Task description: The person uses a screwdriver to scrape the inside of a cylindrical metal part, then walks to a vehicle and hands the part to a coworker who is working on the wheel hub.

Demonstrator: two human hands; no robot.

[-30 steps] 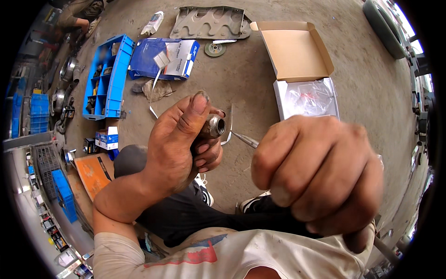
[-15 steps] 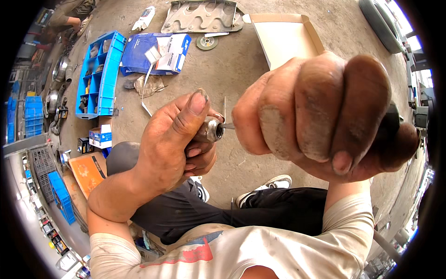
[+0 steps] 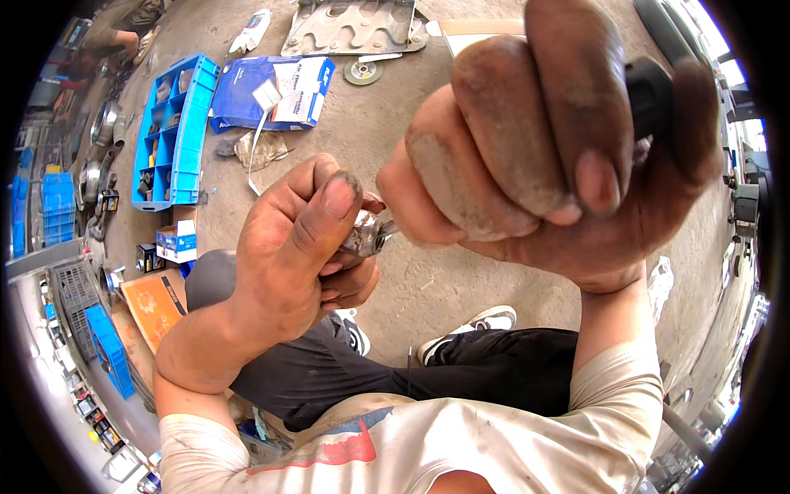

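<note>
My left hand (image 3: pixel 288 263) grips a worn cylindrical metal fitting (image 3: pixel 362 236), thumb over its top and fingers curled beneath. Above and to the right, my right hand (image 3: pixel 535 165) is closed round a tool with a black handle (image 3: pixel 646 99). Its thin metal shaft (image 3: pixel 387 230) shows at the fitting's open end; whether the tip is inside is hard to tell. Both hands are raised over my bent legs and shoes, with the floor below them.
Around lie a blue divided crate (image 3: pixel 194 144), blue-white box (image 3: pixel 247 78), open cardboard box (image 3: pixel 469 29), stamped metal plate (image 3: pixel 346 25), grinding disc (image 3: pixel 362 72), tire (image 3: pixel 662 25) and orange box (image 3: pixel 152 300). Another person's arm (image 3: pixel 107 37) shows upper left.
My right hand has risen and rolled over, now showing its curled fingertips and the black handle. The shaft has come to the fitting's opening. My left hand has shifted slightly leftward.
</note>
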